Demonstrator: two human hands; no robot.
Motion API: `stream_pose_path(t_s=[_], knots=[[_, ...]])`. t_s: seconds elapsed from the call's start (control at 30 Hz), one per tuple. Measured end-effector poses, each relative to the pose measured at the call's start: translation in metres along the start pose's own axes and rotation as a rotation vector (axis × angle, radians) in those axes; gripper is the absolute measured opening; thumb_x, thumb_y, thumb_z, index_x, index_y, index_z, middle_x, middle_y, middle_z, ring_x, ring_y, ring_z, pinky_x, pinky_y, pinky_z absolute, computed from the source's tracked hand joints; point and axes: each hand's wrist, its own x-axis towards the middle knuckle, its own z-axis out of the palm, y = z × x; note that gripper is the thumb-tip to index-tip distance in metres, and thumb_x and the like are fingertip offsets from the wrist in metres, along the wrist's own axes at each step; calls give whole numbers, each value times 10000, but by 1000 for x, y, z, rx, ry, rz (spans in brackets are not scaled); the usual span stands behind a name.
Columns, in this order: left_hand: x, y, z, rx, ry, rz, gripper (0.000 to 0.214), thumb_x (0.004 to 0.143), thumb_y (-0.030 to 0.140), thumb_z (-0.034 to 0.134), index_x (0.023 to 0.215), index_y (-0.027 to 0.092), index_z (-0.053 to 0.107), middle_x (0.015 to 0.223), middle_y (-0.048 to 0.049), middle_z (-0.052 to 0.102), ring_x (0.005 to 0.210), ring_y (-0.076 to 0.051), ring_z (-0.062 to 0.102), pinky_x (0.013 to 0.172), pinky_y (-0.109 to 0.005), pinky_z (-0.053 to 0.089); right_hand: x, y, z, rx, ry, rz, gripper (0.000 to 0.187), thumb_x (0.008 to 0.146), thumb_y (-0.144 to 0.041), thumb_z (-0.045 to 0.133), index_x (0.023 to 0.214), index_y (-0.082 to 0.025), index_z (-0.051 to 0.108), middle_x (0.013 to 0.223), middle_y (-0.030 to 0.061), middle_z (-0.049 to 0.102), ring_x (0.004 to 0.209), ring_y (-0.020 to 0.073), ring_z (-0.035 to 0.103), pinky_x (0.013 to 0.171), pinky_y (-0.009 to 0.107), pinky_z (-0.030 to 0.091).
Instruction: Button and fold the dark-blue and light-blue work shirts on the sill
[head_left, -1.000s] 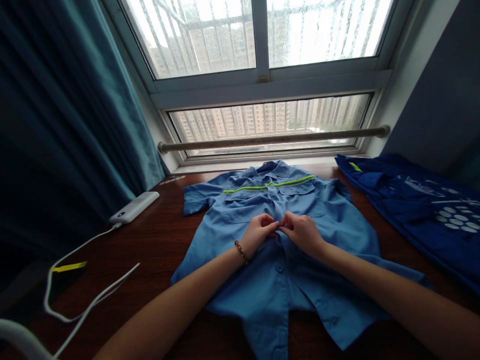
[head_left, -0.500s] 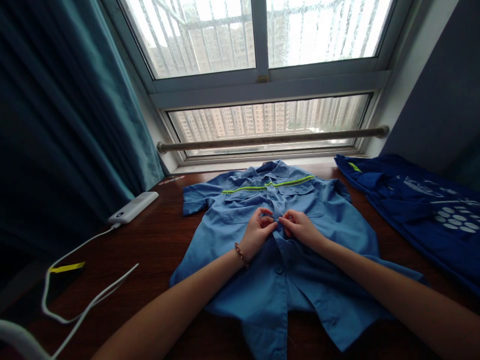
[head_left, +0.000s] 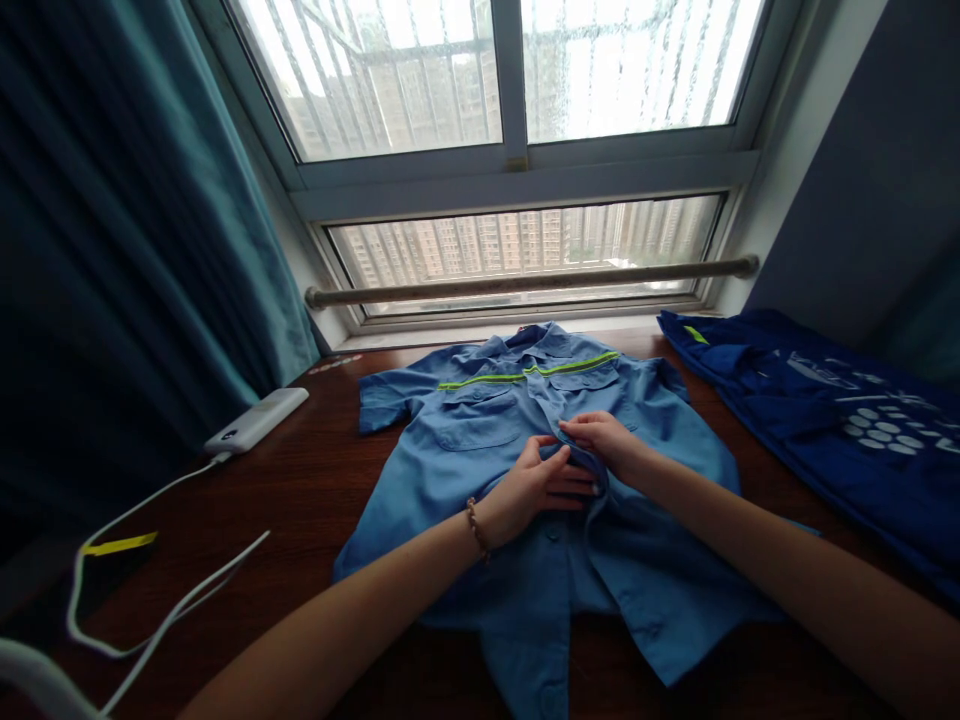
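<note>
A light blue short-sleeved shirt [head_left: 465,470] with a yellow-green stripe across the chest lies face up on the dark wooden table [head_left: 315,490]. Both hands meet at its button placket, just below the chest pockets. My left hand [head_left: 536,488], with a bead bracelet at the wrist, has its fingers under the edge of the front panel and grips the fabric. My right hand [head_left: 600,440] pinches the same placket edge from the right, lifting it slightly. The lower part of the shirt front lies apart.
A white power bank [head_left: 257,420] with a white cable [head_left: 150,590] lies at the left, near a teal curtain [head_left: 135,250]. A dark blue garment [head_left: 817,420] lies at the right. A window with a rail [head_left: 525,283] runs behind the table.
My left hand has shifted right and down and slid its fingers under the placket edge. My right hand stayed on the placket. The view tilted slightly.
</note>
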Motion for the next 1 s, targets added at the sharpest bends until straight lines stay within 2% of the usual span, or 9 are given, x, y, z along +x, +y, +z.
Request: stream_pose_path(t_s=[0.1, 0.2, 0.37, 0.43, 0.5, 0.63, 0.77, 0.9, 1.0], knots=[[-3, -7, 6, -33, -46, -84, 398, 761, 467, 537, 976, 178, 367, 1012, -141, 614, 973, -224, 584, 820, -372, 431, -5, -12, 3, -33, -69, -79, 348, 633, -400, 641, 540, -173, 394, 390, -100, 313, 335, 23, 223, 356, 190, 147], [-2, -15, 7, -65, -43, -43, 378, 753, 434, 566, 977, 184, 393, 1147, -132, 553, 1083, -215, 516, 883, -334, 396, -14, -28, 5, -198, -81, -180, 350, 661, -474, 589, 589, -182, 410, 418, -79, 386, 355, 45, 315, 378, 192, 224], [8, -18, -1, -26, 62, 113, 407, 744, 391, 594, 1028, 192, 380, 1151, -108, 544, 1114, -200, 482, 903, -326, 385, -61, -29, 3, -950, 119, -310, 361, 713, -545, 509, 647, -195, 452, 525, 1, 524, 486, 131, 485, 469, 242, 315], [19, -18, -10, 3, 124, 160, 398, 745, 398, 590, 1009, 181, 387, 1105, -103, 564, 1090, -193, 497, 914, -324, 377, -87, -13, 4, -1228, 116, -288, 369, 663, -550, 569, 703, -191, 496, 670, 56, 589, 612, 184, 543, 522, 261, 335], [33, -17, -23, 19, 211, 186, 372, 751, 408, 578, 975, 171, 399, 1028, -96, 587, 1032, -188, 532, 903, -321, 388, -108, 6, 4, -1381, 82, -254, 364, 633, -473, 626, 821, -178, 526, 839, 101, 605, 749, 229, 563, 591, 275, 362], [66, -12, -47, -31, 320, 251, 301, 781, 375, 546, 921, 172, 374, 884, -75, 593, 827, -161, 600, 787, -315, 462, -118, 24, -7, -1433, 38, -285, 175, 722, -223, 499, 886, -170, 528, 884, 88, 595, 817, 206, 556, 674, 266, 370], [95, -3, -57, 15, 376, 280, 228, 808, 304, 518, 889, 171, 352, 798, -43, 570, 697, -123, 597, 705, -281, 485, -105, 13, -24, -1341, -15, -368, 131, 711, -147, 447, 812, -176, 526, 775, 38, 594, 718, 155, 543, 635, 231, 355], [111, 5, -57, 90, 415, 268, 224, 785, 214, 546, 898, 158, 362, 718, -17, 553, 604, -110, 577, 651, -268, 479, -99, -5, -27, -1363, -175, -392, 91, 743, -236, 488, 743, -171, 551, 686, 18, 588, 612, 128, 510, 546, 222, 314], [110, 7, -56, 138, 421, 251, 232, 758, 148, 550, 901, 148, 366, 668, -6, 544, 543, -113, 559, 602, -276, 473, -92, -16, -21, -1416, -239, -355, 286, 769, -427, 502, 686, -170, 596, 648, 28, 599, 603, 141, 519, 520, 234, 287]])
